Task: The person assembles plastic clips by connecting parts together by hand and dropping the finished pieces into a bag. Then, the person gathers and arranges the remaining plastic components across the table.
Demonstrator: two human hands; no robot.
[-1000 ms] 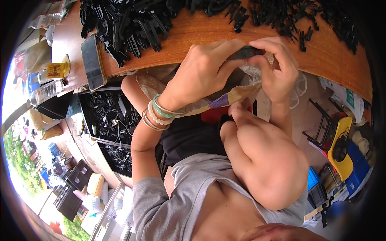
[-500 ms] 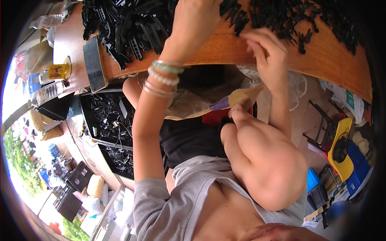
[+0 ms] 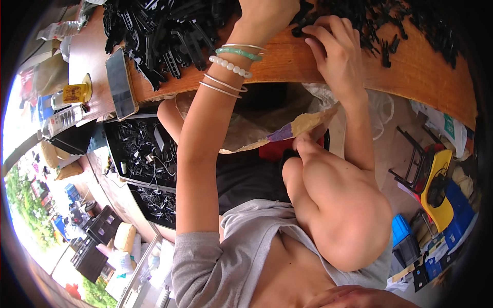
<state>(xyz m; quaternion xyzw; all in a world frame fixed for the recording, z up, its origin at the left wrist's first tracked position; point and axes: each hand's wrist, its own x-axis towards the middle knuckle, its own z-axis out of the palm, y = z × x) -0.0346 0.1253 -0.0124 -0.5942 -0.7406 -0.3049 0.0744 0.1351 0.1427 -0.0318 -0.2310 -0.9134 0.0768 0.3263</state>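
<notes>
My left hand reaches over the table at the top of the view, between two heaps of black plastic parts. Its fingers are mostly cut off by the upper edge, so what they hold cannot be seen. Bracelets circle that wrist. To its right, my right hand has its fingers bent and its thumb close to the forefinger. A small black plastic part shows at these fingertips. Long slotted black parts form the left heap; shorter black parts lie scattered at the right.
A phone lies at the left of the wooden table. Below the table edge, an open sack hangs over my lap. Black trays of parts stand at left; a yellow stool is at right.
My left hand and forearm have moved to the right. My right hand has shifted slightly up and left, to the edge of the black parts, with its fingers more bent.
</notes>
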